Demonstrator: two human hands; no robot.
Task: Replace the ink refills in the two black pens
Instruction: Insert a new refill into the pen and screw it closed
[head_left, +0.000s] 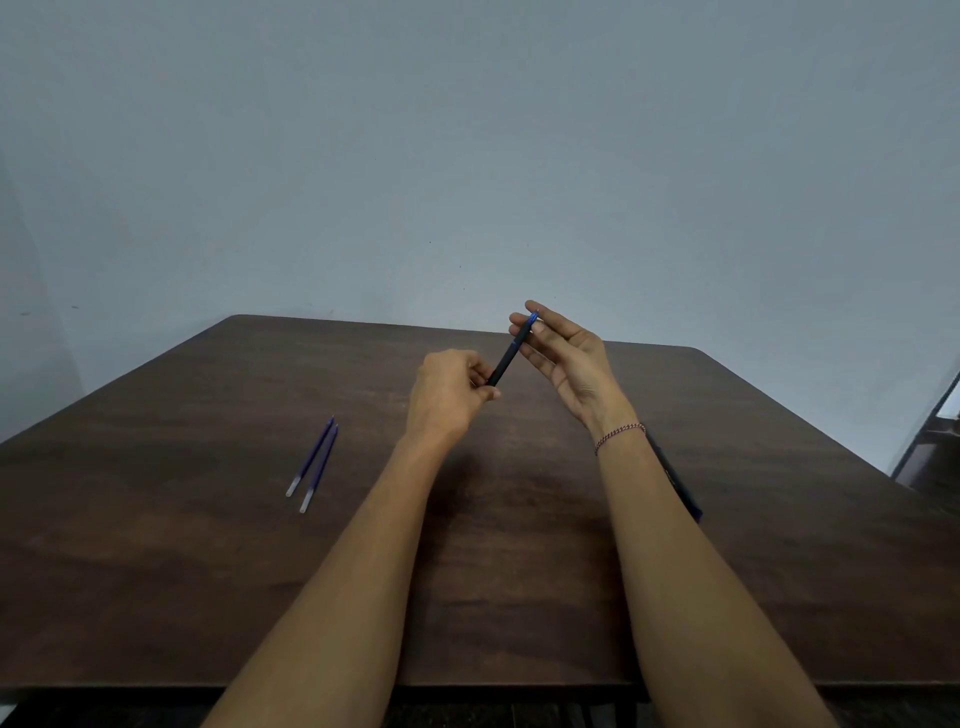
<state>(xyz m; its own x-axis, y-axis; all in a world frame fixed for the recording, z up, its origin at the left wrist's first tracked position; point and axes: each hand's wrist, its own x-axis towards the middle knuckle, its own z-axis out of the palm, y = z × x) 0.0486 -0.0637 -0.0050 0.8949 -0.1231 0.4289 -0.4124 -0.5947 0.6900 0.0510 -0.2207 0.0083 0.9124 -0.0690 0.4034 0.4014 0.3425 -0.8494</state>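
Background: grey wall (467, 130) is standing behind a dark wooden table (208, 571).
Pen: black pen (506, 358) with a blue end is hanging in the air above the table, tilting up and to the right between both hands.
Left grip: left hand (447, 395) is curling tightly round the pen's lower end.
Right grip: right hand (566, 364) is pinching the pen's blue upper end between thumb and forefinger, the other fingers stretching loosely.
Refills: two blue refills (314, 462) are lying side by side on the table, left of the pen and nearer the camera, well apart from it.
Object: slim dark object (675, 478) is lying right of the pen, mostly hidden under the right forearm; I cannot tell what it is.
Bracelet: thread bracelet (618, 435) is sitting on the right wrist.
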